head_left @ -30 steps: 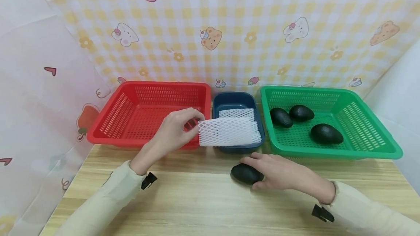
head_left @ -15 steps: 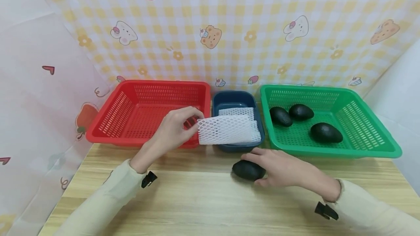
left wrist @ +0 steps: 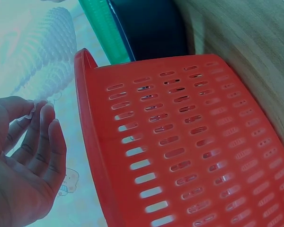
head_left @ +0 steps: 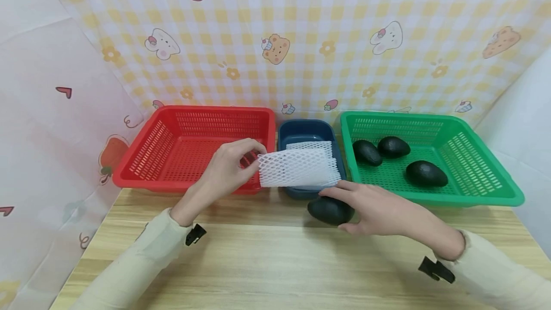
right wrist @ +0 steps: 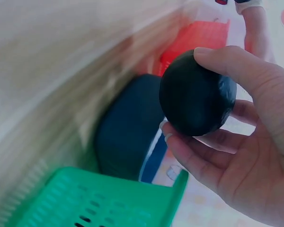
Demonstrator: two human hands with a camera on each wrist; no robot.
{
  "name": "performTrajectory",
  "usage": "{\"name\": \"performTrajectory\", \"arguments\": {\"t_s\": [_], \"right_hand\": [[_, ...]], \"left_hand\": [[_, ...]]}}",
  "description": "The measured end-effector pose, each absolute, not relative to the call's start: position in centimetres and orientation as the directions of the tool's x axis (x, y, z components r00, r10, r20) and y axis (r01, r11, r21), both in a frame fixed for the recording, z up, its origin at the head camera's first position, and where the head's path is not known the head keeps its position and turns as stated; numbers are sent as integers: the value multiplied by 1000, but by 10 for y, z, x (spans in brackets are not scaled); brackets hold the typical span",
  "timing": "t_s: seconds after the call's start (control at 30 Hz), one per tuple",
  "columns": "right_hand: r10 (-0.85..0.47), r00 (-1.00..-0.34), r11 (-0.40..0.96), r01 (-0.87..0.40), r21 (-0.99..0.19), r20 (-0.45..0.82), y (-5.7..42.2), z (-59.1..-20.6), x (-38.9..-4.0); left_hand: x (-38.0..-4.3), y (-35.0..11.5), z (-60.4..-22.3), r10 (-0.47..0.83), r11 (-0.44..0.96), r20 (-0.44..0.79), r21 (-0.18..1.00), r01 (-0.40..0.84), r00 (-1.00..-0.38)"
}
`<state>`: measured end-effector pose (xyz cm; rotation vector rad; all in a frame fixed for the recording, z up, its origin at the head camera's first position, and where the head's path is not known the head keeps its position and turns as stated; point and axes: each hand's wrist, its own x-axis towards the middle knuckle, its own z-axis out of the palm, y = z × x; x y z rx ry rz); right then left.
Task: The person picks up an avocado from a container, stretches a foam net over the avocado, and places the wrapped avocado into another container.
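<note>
My left hand point(head_left: 234, 164) pinches one end of a white foam fruit net point(head_left: 292, 168) between thumb and fingertips, over the right edge of the red basket. The net stretches flat to the right, above the blue bin point(head_left: 305, 129), where more white foam nets point(head_left: 310, 146) lie. A dark avocado point(head_left: 330, 210) is gripped by my right hand point(head_left: 372, 208) just in front of the bin. In the right wrist view, the thumb and fingers curl round the avocado point(right wrist: 194, 94) from opposite sides. The left wrist view shows the net's end in the left fingertips.
The red basket point(head_left: 193, 186) stands left of the bin. To its right, the green basket point(head_left: 435, 200) holds three dark avocados point(head_left: 426, 174). All three containers line the back of the wooden table point(head_left: 267, 262), against a checked cloth point(head_left: 310, 23).
My right hand has lifted the avocado and moved it slightly right and toward the blue bin. The left hand keeps its pinch on the foam net, nearly still.
</note>
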<state>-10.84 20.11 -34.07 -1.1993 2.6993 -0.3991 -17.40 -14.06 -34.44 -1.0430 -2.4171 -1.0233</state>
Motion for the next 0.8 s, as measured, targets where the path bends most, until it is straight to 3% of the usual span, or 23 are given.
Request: {"name": "performTrajectory", "arguments": {"t_s": [0.8], "right_hand": [[-706,-702,663,-700,-266,88,233,-301,-126]], "left_hand": [[-174,-144,-343,466,502,521,510,699,-715]]}}
